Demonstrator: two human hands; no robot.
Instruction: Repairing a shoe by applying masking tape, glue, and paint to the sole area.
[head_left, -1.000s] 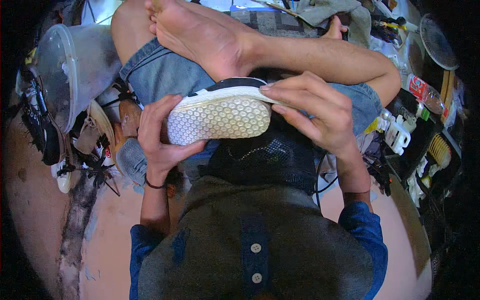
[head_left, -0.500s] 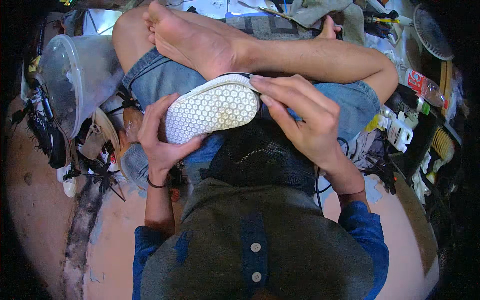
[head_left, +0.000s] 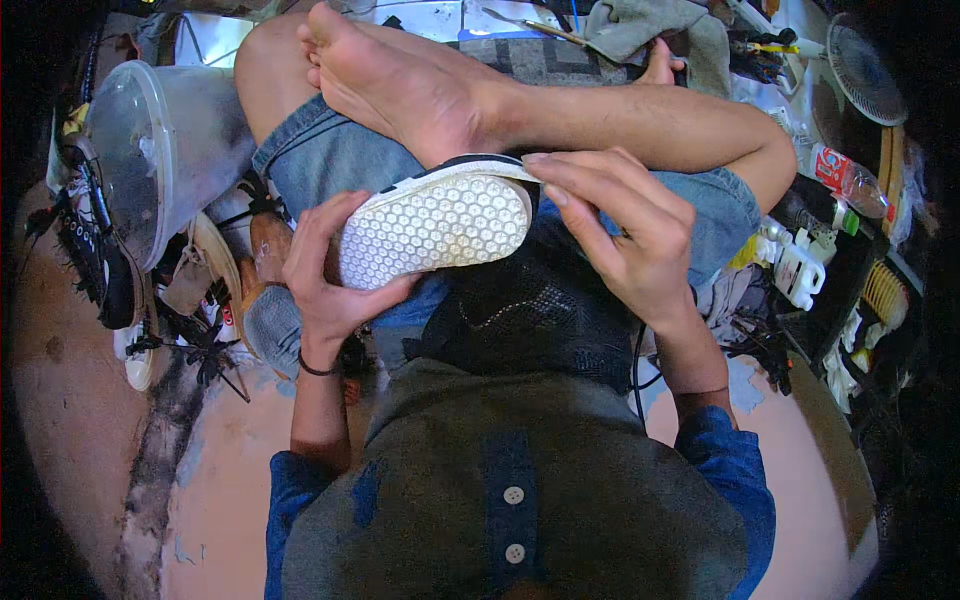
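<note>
A shoe (head_left: 440,235) is held over my lap with its white, hexagon-patterned sole facing up toward me. My left hand (head_left: 325,270) is closed round its left end, thumb along the near edge of the sole and fingers at the far side. At the shoe's right end, my right hand (head_left: 635,230) pinches a white edge strip (head_left: 500,166) between thumb and fingertips. The strip stands slightly off the sole there, and dark material shows beside it. Most of the shoe's upper is hidden under the sole. Black mesh cloth (head_left: 530,310) lies on my lap just below.
My crossed bare legs lie beyond the shoe. On the left stand a clear plastic tub (head_left: 155,165) and several shoes, among them a black one (head_left: 115,270). To the right are a plastic bottle (head_left: 850,182), a white jug (head_left: 800,272), a brush (head_left: 885,295) and a round fan (head_left: 865,70).
My right hand has shifted a little right, drawing the strip's end away from the sole. The shoe has moved slightly right and tilted. My left hand keeps its hold.
</note>
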